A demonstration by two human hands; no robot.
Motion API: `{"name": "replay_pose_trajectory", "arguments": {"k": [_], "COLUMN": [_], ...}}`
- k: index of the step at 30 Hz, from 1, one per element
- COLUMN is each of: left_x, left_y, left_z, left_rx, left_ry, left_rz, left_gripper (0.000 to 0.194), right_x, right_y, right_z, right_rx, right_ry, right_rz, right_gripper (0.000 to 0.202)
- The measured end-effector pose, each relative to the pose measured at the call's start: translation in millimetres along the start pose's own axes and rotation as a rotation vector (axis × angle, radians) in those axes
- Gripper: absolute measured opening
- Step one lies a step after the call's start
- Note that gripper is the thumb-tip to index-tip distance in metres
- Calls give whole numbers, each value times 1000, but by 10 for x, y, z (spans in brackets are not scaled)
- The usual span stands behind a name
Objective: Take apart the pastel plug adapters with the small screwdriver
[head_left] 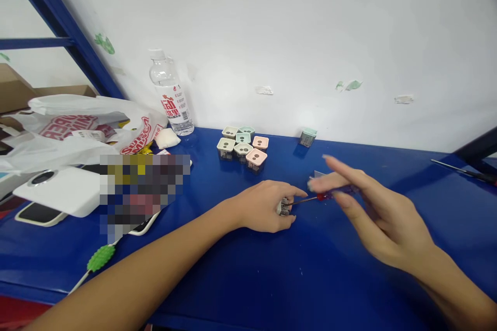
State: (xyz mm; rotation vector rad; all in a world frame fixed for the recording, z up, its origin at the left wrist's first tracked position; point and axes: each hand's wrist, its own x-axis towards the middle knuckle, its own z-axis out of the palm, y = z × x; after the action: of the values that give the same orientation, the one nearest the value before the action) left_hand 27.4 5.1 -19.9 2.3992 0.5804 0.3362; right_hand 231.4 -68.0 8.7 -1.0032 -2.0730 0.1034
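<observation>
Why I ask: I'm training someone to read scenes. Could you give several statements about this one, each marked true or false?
1. The left hand holds a small block. True.
2. The tool at the right hand has a yellow handle. False: it shows red and purple.
3. The water bottle has a white cap. True.
4. The water bottle stands right of the block cluster. False: it stands to the left.
5. A mint-topped block stands apart, near the wall. True.
</observation>
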Motion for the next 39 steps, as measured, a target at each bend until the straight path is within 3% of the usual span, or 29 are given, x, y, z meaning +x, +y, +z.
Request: {"name": "replay_pose_trajectory", "arguments": {"k": [3, 9, 14, 17, 20, 23, 24, 26, 29, 31, 34, 39], "left_x": [1, 9, 7, 5, 5, 8, 10, 14, 24, 30, 35, 33], "left_y": [5, 9, -9, -8, -12, -41, -57, -93, -132, -137, -126, -121], "left_z": [-4, -13, -7, -10, -17, -14, -9, 2, 15, 17, 10, -10], "left_rx": [-6, -4, -24, -24, -39, -74, -88, -105, -113, -129, -157, -239], "left_ry": [4, 3, 4, 3, 29, 86, 112, 176, 252, 273, 288, 267], "left_rz": [-11, 8, 5, 10, 2, -42, -57, -65, -32, -37, -79, -82], "left_gripper": [48, 46, 48, 47, 47, 54, 57, 63, 78, 90, 103, 116], "right_x": [-6, 6, 19, 3, 14, 58, 69, 73, 41, 21, 30, 90], "right_y": [22, -19, -70, -70, -34, 81, 141, 285, 501, 584, 563, 313], "right_z": [-6, -60, -31, 14, 15, -90, -142, -235, -264, -196, -61, 46], "right_rx": [-21, 2, 30, 31, 131, 290, 274, 99, -241, -309, -252, -89], "right_ry": [72, -66, 52, 56, 170, 370, 375, 219, -330, -500, -543, -552], "right_rz": [-85, -8, -26, 48, 180, 309, 360, 452, 586, 621, 568, 463], "right_gripper": [44, 50, 26, 26, 24, 20, 21, 30, 53, 59, 44, 31]}}
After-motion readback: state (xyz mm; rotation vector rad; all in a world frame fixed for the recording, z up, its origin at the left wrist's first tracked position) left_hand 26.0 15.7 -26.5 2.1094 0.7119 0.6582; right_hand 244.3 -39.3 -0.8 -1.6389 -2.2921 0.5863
